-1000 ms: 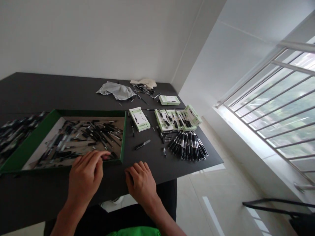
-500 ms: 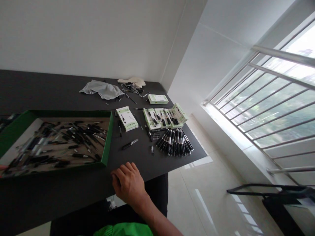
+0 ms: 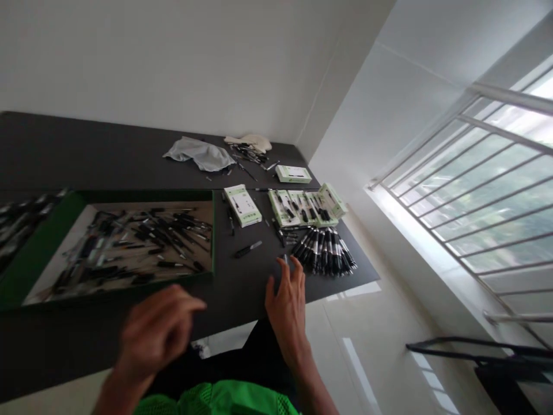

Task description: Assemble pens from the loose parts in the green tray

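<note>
My right hand [image 3: 288,294] is over the dark table, fingers apart, fingertips at a small clear pen part [image 3: 285,257]; I cannot tell whether they touch it. A fanned bundle of black pens [image 3: 322,253] lies just right of those fingers. My left hand [image 3: 158,325] is blurred in front of the green box [image 3: 213,242], with its fingers curled and one pointing right; whether it holds anything is unclear. Inside the box lie many loose black pens and pen parts [image 3: 164,233]. A single pen [image 3: 248,249] lies between the box and my right hand.
One white-green carton [image 3: 242,206] lies behind the single pen. Several opened cartons with pens [image 3: 305,207] stand behind the bundle, another carton [image 3: 294,174] farther back. A grey cloth [image 3: 199,153] and a pen heap [image 3: 250,153] lie near the wall. The table edge drops off at right.
My right hand has moved right and forward toward the clear part, its fingers spreading from a curled shape. My left hand has come into view from the left. The view has shifted leftward.
</note>
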A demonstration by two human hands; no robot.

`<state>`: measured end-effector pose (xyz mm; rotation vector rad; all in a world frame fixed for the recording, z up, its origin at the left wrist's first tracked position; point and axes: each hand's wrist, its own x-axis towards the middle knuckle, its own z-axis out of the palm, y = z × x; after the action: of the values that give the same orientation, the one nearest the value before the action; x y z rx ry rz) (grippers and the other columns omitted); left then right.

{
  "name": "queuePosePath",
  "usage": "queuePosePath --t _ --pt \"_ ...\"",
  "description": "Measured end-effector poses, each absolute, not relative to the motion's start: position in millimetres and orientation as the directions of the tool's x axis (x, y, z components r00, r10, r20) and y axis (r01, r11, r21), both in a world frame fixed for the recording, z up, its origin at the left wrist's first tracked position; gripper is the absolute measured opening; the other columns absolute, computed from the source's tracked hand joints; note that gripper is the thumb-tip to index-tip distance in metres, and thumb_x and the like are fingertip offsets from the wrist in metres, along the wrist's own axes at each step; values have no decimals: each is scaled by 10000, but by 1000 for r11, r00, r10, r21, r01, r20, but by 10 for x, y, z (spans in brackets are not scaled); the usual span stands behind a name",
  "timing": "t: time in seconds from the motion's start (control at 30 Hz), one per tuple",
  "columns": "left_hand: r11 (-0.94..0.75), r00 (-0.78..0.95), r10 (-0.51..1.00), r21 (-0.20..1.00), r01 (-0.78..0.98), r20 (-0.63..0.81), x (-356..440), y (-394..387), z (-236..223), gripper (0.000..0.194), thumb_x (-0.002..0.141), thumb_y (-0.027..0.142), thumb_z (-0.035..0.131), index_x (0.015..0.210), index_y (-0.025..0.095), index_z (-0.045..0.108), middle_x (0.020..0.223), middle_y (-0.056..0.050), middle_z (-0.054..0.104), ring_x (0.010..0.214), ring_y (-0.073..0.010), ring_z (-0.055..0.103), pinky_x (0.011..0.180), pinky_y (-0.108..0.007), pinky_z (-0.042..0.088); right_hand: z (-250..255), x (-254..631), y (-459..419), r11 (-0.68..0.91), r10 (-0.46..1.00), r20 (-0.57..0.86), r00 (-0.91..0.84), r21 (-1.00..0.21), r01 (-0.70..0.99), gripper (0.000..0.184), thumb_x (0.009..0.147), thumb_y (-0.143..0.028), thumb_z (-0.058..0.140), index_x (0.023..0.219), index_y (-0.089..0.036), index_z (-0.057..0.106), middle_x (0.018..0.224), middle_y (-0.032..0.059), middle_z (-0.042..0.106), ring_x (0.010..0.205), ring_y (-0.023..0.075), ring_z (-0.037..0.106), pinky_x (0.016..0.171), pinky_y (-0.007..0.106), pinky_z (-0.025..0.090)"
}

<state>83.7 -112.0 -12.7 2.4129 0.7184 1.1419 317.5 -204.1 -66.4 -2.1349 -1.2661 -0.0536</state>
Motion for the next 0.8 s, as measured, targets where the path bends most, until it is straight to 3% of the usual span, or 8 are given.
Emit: queuePosePath --t 0.07,0.13,0.23,0.33,0.4,0.5,0.6,0.8 --pt "-907 630 400 388 165 666 1027 -1329 -169 207 929 160 541 886 279 704 712 12 754 628 -160 720 708 -293 616 -717 3183 -2033 -279 775 384 502 -505 817 375 1026 -208 495 1392 -182 573 1502 212 466 1390 364 497 1078 587 504" --pt "-937 655 327 324 131 681 1103 -1367 -184 263 946 152 480 816 251 686 625 4 707 561 -153 674 667 -300 596 -741 3175 -2029 -191 778 439 450 -517 835 298 1033 -213 500 1301 -208 631 1400 175 530 1286 321 577 1020 522 542" --pt "-908 538 419 328 261 731 827 -1141 -95 281 950 163 482 801 252 702 643 -4 719 579 -152 672 648 -292 575 -730 3125 -2020 2 789 527 317 -518 855 190 1025 -180 537 1129 -240 685 1153 92 594 1012 231 649 875 397 559" --pt "-781 384 602 419 462 700 254 -727 94 282 957 96 468 867 227 700 704 -22 708 631 -173 666 633 -308 538 -713 2987 -1969 129 808 557 191 -484 865 184 1016 -136 550 1084 -249 678 1051 60 601 945 212 622 830 366 530" --pt "-537 223 791 472 699 570 -96 -418 203 269 988 130 449 908 227 687 833 -25 719 783 -190 693 786 -343 572 -722 2855 -1897 121 812 561 162 -434 893 188 1014 -131 548 1080 -253 675 1067 67 617 973 232 596 863 399 510" --pt "-424 257 864 350 836 433 -415 -22 254 342 1031 212 356 1073 186 695 1078 -41 701 1082 -251 680 1023 -424 538 -760 2675 -1763 -10 798 566 207 -331 944 165 1023 -195 540 1111 -225 676 1245 138 620 1157 321 557 980 538 460" --pt "-403 271 880 312 860 390 -512 196 173 369 1047 243 361 1224 142 669 1231 -84 657 1240 -301 615 1137 -477 478 -801 2601 -1674 -103 782 565 263 -300 949 210 1036 -281 536 1178 -180 653 1409 215 566 1313 399 503 1046 632 409" --pt "-478 409 859 197 856 307 -493 227 22 443 1026 196 466 1460 166 552 1492 -162 587 1451 -374 472 1223 -593 391 -878 2679 -1685 -88 778 589 221 -246 965 176 994 -303 614 1115 -185 662 1379 229 621 1232 413 584 996 608 431"
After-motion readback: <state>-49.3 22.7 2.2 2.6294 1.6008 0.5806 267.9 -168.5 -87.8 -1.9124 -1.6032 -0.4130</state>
